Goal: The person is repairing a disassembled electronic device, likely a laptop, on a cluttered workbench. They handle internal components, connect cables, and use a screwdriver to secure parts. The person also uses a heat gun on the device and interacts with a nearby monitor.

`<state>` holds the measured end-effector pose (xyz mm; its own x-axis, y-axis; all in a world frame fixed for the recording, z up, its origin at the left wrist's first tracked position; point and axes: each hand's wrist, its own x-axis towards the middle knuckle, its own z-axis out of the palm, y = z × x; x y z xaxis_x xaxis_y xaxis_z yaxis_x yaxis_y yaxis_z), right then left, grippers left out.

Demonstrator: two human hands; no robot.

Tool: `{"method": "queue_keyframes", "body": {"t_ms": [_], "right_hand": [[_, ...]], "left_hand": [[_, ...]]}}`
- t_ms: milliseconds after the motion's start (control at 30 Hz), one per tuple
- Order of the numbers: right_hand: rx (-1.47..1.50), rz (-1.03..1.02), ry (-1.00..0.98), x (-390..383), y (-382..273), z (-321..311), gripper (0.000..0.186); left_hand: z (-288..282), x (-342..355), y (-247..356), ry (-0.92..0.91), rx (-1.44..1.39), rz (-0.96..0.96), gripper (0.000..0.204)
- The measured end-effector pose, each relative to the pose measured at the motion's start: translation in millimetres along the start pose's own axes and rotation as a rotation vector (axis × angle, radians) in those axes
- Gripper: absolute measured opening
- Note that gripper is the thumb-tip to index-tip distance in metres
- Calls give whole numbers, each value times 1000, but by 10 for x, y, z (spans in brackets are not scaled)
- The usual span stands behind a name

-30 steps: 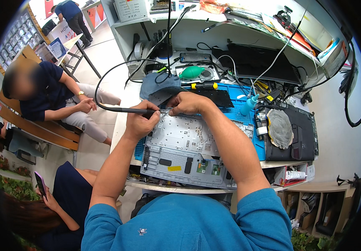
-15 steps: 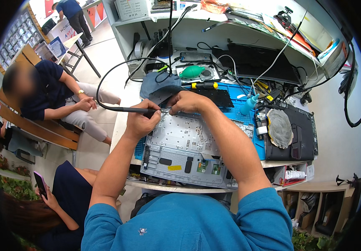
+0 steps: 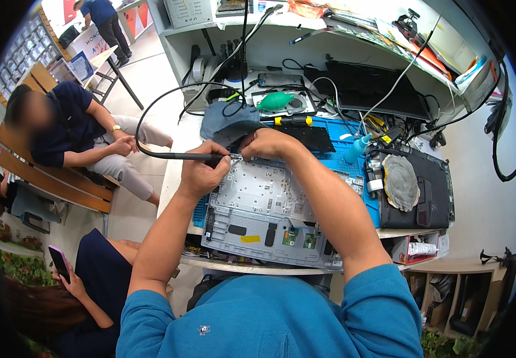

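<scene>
A silver laptop top case lies on the blue work mat. My left hand is closed round the black handle of a corded soldering iron, its tip at the case's far left corner. Right beside that tip, the fingers of my right hand are pinched together at the case's far edge; what they hold, if anything, is hidden. Beyond my right hand lie a black perforated panel, a yellow-and-black screwdriver and a grey-blue cloth.
A green air blower and a light-blue squeeze bottle stand nearby. At right is a black laptop part with a grey pad on it. The iron's cable loops left. Seated people are on the left.
My hands stay almost in place at the case's far left corner. My right forearm has shifted very slightly. The seated person at left has tilted their head a little.
</scene>
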<state>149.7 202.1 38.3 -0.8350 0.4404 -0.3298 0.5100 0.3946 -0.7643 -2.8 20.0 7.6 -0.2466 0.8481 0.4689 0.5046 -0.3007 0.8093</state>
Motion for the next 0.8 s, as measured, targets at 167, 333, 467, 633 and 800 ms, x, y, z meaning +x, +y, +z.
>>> {"method": "queue_keyframes", "body": {"t_ms": [167, 333, 467, 633, 800], "right_hand": [[-2, 15, 3, -18, -26, -5, 49], [-8, 42, 14, -10, -21, 1, 52], [-3, 26, 12, -63, -58, 0, 46], [15, 17, 15, -68, -55, 2, 42], [35, 20, 7, -2, 22, 15, 40]], "left_hand": [[6, -1, 5, -10, -8, -13, 8], [1, 6, 10, -6, 12, 11, 7], [1, 6, 12, -11, -16, -6, 7], [-5, 3, -46, -24, 6, 11, 8], [-3, 0, -46, -32, -7, -7, 7]]}}
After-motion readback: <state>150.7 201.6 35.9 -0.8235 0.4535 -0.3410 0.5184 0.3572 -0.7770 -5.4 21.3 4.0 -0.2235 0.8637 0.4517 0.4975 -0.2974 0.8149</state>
